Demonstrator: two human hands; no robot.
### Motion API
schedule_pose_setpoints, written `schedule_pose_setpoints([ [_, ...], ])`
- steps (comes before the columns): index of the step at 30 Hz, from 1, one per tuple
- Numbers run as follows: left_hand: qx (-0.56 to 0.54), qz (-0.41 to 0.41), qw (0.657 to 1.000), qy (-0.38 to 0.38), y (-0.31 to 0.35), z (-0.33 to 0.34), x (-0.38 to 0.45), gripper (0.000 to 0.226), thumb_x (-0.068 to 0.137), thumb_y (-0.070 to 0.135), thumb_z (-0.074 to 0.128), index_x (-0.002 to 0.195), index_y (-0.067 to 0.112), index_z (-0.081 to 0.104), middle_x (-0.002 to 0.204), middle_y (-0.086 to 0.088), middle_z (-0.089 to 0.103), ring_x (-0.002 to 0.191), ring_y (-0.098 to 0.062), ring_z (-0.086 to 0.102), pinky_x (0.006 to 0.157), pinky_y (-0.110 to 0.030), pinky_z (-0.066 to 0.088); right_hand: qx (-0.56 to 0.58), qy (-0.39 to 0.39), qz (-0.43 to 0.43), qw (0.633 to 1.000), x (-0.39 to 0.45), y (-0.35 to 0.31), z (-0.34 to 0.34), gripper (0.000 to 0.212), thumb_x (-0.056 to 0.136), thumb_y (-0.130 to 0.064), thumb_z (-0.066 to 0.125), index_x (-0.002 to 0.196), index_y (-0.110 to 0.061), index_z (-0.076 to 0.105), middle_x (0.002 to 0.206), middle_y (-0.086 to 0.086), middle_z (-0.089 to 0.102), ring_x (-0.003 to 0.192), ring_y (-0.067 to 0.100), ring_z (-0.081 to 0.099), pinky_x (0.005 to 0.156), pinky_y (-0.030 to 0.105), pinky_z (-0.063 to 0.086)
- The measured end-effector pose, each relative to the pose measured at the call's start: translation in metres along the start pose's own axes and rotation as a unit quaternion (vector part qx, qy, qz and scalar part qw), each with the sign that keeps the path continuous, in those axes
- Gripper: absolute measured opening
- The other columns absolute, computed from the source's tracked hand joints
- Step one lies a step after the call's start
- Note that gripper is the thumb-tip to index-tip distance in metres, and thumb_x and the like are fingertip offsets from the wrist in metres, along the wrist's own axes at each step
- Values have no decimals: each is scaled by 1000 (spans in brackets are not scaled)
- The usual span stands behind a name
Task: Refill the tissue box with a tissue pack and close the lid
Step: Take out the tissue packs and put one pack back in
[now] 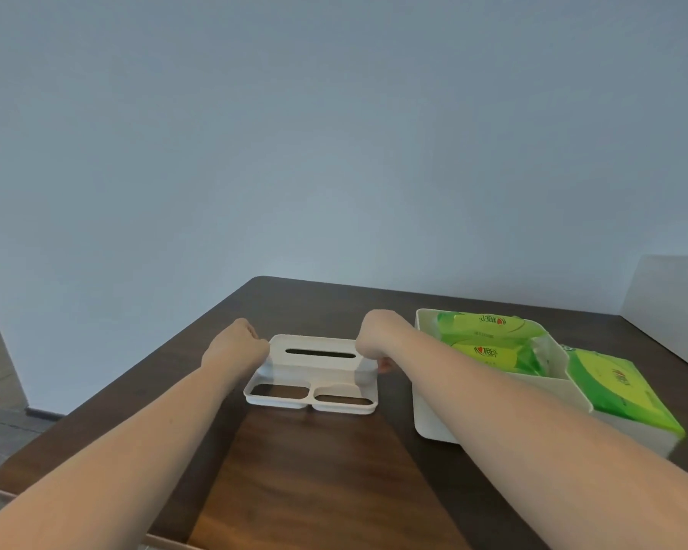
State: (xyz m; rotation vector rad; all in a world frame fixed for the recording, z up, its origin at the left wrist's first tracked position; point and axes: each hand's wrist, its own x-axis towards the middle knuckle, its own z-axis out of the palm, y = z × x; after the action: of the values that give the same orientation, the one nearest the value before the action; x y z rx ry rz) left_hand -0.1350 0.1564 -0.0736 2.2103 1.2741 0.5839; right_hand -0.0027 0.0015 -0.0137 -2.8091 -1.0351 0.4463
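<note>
On dark wooden desk (314,470), centre — white tissue box (314,375), slotted lid on | left hand (235,347) grip clenched on box's left end | right hand (378,335) grip clenched on right end | just right — white bin (433,414) holding green tissue packs (489,335), another pack (612,391) at its far side

- The tissue box (314,371) is sitting on the worktop (314,470), near its middle.
- The left hand (235,347) is touching the tissue box's left end; the right hand (378,337) is touching its right end.
- A bin (433,410) is standing just right of the tissue box, with tissue packs (489,339) lying in it.
- Another pack (620,394) is lying at the bin's right side.
</note>
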Motion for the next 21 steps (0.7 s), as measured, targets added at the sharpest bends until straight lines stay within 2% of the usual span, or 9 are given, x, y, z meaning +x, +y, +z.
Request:
schedule_pose_setpoints([
  [2,-6,22,1000,15,12,-2,-3,4,86,19,49,88,18,51,84,0,60,75,-19,54,64,-31,43,49,30,-13,998,-5,4,-10,27,87,-4,49,61,-8,45,35,5,52,37,16,49,34,17,38],
  [5,-37,78,996,19,39,-3,-12,8,88,23,50,90,19,56,79,6,58,70,-13,54,67,-31,47,71,85,5,994,-16,14,-26,28,81,2,43,55,-6,46,32,5,49,40,19,46,44,23,35],
  [8,-71,148,986,-10,72,0,-33,15,91,27,50,96,18,60,78,8,58,65,-10,55,61,-28,46,123,188,-15,974,-23,42,-44,23,84,-2,45,63,-10,45,59,3,51,57,23,50,48,23,32],
  [10,-90,187,978,-34,96,4,-50,17,92,29,50,98,19,61,77,8,57,64,-12,54,55,-25,44,143,256,-9,956,-25,65,-56,16,85,-7,45,70,-12,47,69,1,48,73,27,52,49,24,30],
  [13,-101,243,962,-73,129,16,-71,20,92,34,53,105,22,62,79,9,57,72,-14,55,61,-26,48,149,309,16,939,-36,105,-69,8,87,-12,44,87,-14,52,88,3,57,82,28,53,52,26,30],
  [15,-84,272,954,-90,147,26,-81,27,91,39,55,113,26,61,79,12,55,75,-13,54,70,-29,50,138,314,53,938,-42,135,-71,11,88,-13,44,94,-15,52,101,5,62,88,28,54,58,27,35],
  [17,-48,294,950,-95,161,34,-87,36,90,44,55,123,29,58,77,15,53,81,-13,55,76,-29,47,123,308,109,937,-50,163,-70,21,88,-16,46,108,-16,55,114,6,61,104,30,54,72,31,39],
  [21,41,322,940,-104,175,45,-90,50,85,52,57,131,34,49,85,13,60,98,-15,56,86,-34,50,127,244,218,936,-61,213,-61,41,88,-23,46,129,-17,48,133,11,51,127,34,41,98,46,39],
])
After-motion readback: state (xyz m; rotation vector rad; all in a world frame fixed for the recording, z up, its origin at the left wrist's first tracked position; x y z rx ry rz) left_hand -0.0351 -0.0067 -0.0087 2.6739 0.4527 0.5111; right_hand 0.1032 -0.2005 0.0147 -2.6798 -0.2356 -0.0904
